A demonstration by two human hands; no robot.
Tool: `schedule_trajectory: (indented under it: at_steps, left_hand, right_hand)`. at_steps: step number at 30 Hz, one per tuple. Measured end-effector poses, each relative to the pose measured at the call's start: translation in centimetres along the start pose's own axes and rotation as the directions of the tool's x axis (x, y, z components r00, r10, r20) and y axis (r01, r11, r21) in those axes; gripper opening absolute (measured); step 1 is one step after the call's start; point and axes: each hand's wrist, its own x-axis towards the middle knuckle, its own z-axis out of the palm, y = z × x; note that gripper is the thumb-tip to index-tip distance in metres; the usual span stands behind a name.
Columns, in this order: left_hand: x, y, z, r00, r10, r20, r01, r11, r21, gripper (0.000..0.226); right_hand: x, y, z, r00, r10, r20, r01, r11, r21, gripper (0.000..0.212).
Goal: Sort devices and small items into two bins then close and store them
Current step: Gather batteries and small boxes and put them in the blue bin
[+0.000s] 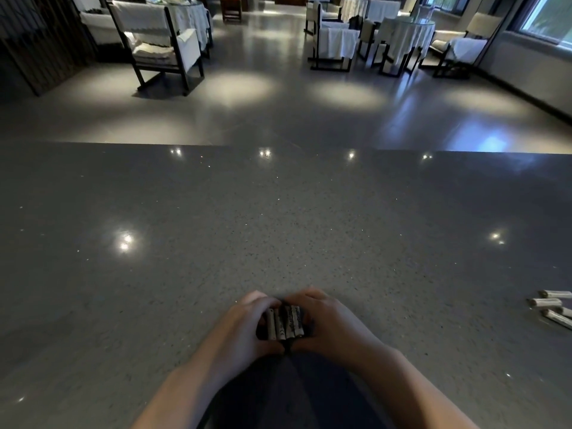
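Both hands gather batteries at the near edge of the surface

The left hand [244,326] and right hand [328,323] cup a row of batteries [285,322] between them on the grey speckled surface [278,218]; more loose batteries [552,306] lie well apart at the right edge.

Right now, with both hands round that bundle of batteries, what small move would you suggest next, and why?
Probably lift the bundle of batteries clear of the countertop, keeping both hands closed round it. The left hand and right hand already cup it from either side, and no bin is in view. The loose batteries at the right can wait.
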Motion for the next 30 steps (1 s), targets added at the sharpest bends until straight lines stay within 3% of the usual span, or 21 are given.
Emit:
schedule_trajectory:
  at_steps: [6, 9, 17, 24, 30]
  left_hand:
    - [-0.2, 0.1, -0.8, 1.000, -0.011, -0.005, 0.011, 1.000, 0.025, 0.043]
    - [-0.7, 0.3, -1.2, 0.998, -0.051, -0.023, 0.052, 0.998, 0.042, 0.040]
    - [-5.6, 2.4, -3.8, 0.925, -0.143, -0.352, 0.130, 0.990, -0.061, 0.044]
    - [-15.0, 4.7, -7.7, 0.692, -0.256, -0.675, 0.257, 0.961, -0.101, 0.049]
    - [-26.3, 4.8, -12.0, 0.463, -0.338, -0.819, 0.388, 0.909, -0.156, 0.050]
  right_hand:
    - [0.3, -0.2, 0.1, 0.998, -0.050, -0.022, 0.050, 0.999, -0.009, 0.039]
    - [-0.1, 0.0, 0.1, 0.994, -0.084, -0.065, 0.085, 0.996, 0.017, 0.040]
    - [-1.2, -2.8, -1.8, 0.974, -0.112, -0.198, 0.124, 0.991, 0.050, 0.041]
    - [-0.4, -11.2, -0.3, 0.895, -0.406, -0.185, 0.432, 0.892, 0.134, 0.042]
    - [0.5, -21.8, 5.2, 0.787, -0.605, -0.119, 0.615, 0.755, 0.227, 0.045]
